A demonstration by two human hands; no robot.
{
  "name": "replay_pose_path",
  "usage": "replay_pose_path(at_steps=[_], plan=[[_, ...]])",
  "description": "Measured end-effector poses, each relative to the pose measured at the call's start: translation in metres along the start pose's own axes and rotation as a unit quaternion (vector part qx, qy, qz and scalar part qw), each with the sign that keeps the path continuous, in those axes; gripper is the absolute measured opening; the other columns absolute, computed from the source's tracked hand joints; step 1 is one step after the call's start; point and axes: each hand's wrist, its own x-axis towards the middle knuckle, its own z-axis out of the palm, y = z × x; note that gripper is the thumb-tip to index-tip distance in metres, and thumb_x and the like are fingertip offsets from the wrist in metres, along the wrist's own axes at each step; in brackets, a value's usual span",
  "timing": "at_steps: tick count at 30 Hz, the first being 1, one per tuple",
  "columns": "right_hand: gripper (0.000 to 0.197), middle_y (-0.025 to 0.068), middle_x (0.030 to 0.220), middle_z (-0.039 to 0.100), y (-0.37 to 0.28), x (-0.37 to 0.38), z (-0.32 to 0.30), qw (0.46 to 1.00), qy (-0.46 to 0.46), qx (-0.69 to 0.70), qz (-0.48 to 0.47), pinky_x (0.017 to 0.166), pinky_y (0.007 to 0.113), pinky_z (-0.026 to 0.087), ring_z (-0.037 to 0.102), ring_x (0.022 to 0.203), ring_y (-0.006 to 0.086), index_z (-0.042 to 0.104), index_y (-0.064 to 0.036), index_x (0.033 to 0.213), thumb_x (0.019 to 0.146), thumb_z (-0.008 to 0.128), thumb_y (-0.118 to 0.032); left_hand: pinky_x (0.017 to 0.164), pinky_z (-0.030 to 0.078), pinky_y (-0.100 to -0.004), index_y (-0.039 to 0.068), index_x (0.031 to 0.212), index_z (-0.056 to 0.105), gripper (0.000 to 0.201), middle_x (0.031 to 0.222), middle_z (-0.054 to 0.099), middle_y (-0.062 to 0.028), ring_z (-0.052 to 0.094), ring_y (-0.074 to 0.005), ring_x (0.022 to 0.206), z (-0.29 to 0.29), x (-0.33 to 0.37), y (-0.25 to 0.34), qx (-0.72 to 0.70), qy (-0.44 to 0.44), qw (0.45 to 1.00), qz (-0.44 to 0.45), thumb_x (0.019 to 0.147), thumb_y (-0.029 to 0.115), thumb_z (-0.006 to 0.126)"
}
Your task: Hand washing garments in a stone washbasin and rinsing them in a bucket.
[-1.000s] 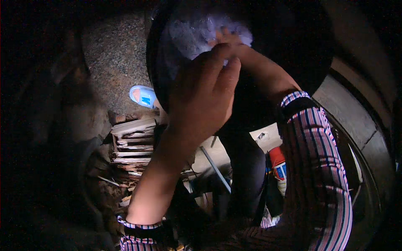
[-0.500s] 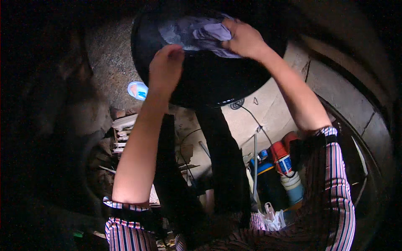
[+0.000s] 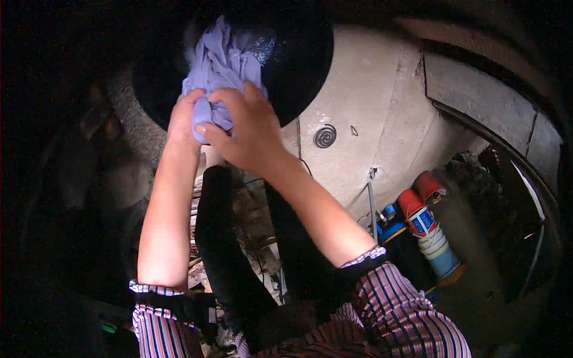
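Our left hand point(image 3: 182, 120) and right hand point(image 3: 250, 132) both clasp the near end of a lavender cloth point(image 3: 224, 67), over a dark round basin point(image 3: 305, 68), far left. For even grip, we should bunch it snugly between both palms.

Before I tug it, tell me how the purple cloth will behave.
The cloth looks floppy, as it crumples into soft folds. Probably it is heavy for its size and slippery, since wet-looking glints show in the dark basin.
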Motion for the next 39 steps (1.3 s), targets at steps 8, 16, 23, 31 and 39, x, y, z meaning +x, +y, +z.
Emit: replay_pose_path(at_steps=[8, 16, 23, 31, 39], plan=[[0.052, 0.0261, 0.119, 0.038, 0.004, -0.015, 0.019, 0.991, 0.002, -0.058, 0.118, 0.089, 0.042, 0.036, 0.041, 0.107, 0.0424, 0.043, -0.0058, 0.118, 0.073, 0.060, -0.027, 0.073, 0.045, -0.0308, -0.007, 0.114, 0.041, 0.047, 0.099, 0.054, -0.0181, 0.055, -0.0220, 0.084, 0.033, -0.017, 0.001, 0.302, 0.145, 0.922, 0.194, 0.071, 0.005, 0.053], [0.050, 0.0234, 0.120, 0.040, 0.036, -0.006, 0.013, 0.989, 0.050, 0.104, 0.092, 0.092, 0.038, 0.034, 0.042, 0.110, 0.0350, 0.043, 0.0010, 0.116, 0.078, 0.056, -0.030, 0.067, 0.045, -0.0282, -0.004, 0.109, 0.043, 0.043, 0.092, 0.055, -0.0143, 0.055, -0.0184, 0.078, 0.068, -0.047, 0.002, 0.362, 0.123, 0.902, 0.200, 0.067, 0.002, 0.054], [0.085, 0.0159, 0.127, 0.039, 0.069, -0.012, 0.022, 0.746, -0.063, 0.441, 0.496, 0.093, 0.041, 0.031, 0.037, 0.116, 0.0295, 0.036, -0.0038, 0.125, 0.072, 0.039, -0.070, 0.072, 0.038, -0.0221, 0.002, 0.100, 0.048, 0.037, 0.090, 0.053, -0.0058, 0.050, -0.0132, 0.080, 0.083, -0.122, 0.014, 0.377, 0.034, 0.895, 0.234, 0.063, -0.001, 0.049], [0.053, 0.0097, 0.117, 0.050, 0.036, 0.029, 0.027, 0.514, -0.017, 0.774, 0.370, 0.092, 0.039, 0.039, 0.050, 0.105, 0.0231, 0.042, -0.0080, 0.121, 0.086, 0.039, -0.048, 0.078, 0.036, -0.0223, 0.004, 0.098, 0.048, 0.038, 0.092, 0.049, -0.0035, 0.048, -0.0137, 0.085, 0.093, -0.141, 0.026, 0.413, -0.052, 0.870, 0.264, 0.061, -0.003, 0.057], [0.042, 0.0155, 0.103, 0.056, 0.051, 0.010, 0.016, 0.906, 0.093, 0.210, 0.354, 0.079, 0.033, 0.044, 0.056, 0.091, 0.0221, 0.047, 0.0016, 0.112, 0.081, 0.051, -0.027, 0.079, 0.038, -0.0278, 0.005, 0.097, 0.051, 0.035, 0.094, 0.049, -0.0114, 0.050, -0.0245, 0.088, 0.091, -0.078, 0.024, 0.667, 0.049, 0.676, 0.309, 0.063, 0.002, 0.056]])
